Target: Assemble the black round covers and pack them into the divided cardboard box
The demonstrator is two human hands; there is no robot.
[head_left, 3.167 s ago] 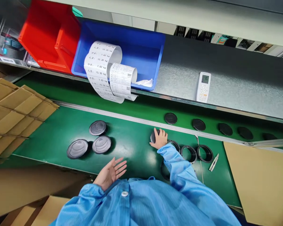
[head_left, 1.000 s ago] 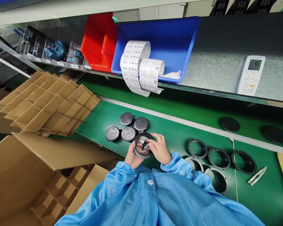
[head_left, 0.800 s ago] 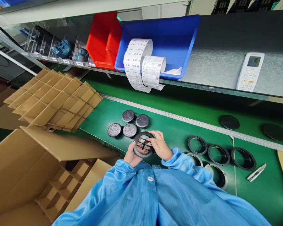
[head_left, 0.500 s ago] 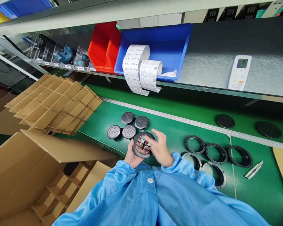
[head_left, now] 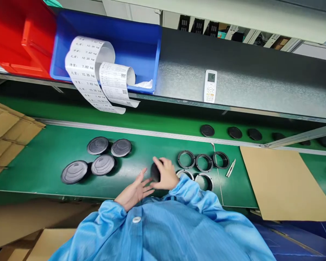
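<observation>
My right hand (head_left: 166, 174) grips a round black plastic part (head_left: 154, 172) just above the green bench (head_left: 141, 152). My left hand (head_left: 134, 189) lies beside it with the palm up and the fingers spread, holding nothing. Left of my hands lie several grey round caps (head_left: 102, 164) in a cluster. Right of my hands several black rings (head_left: 203, 163) lie flat on the bench. Both arms wear blue sleeves.
A small knife (head_left: 230, 168) lies beside the rings, and a cardboard sheet (head_left: 277, 183) covers the bench at right. Black discs (head_left: 207, 130) line the belt behind. The shelf above holds a blue bin (head_left: 141, 47) with paper label rolls (head_left: 97, 69), a red bin (head_left: 19, 36) and a remote control (head_left: 210, 86). Cardboard dividers (head_left: 5, 130) sit at left.
Both hands held a black grille ring in front of me; now the left hand is empty and the right hand holds a dark round part lower. The view has swung right.
</observation>
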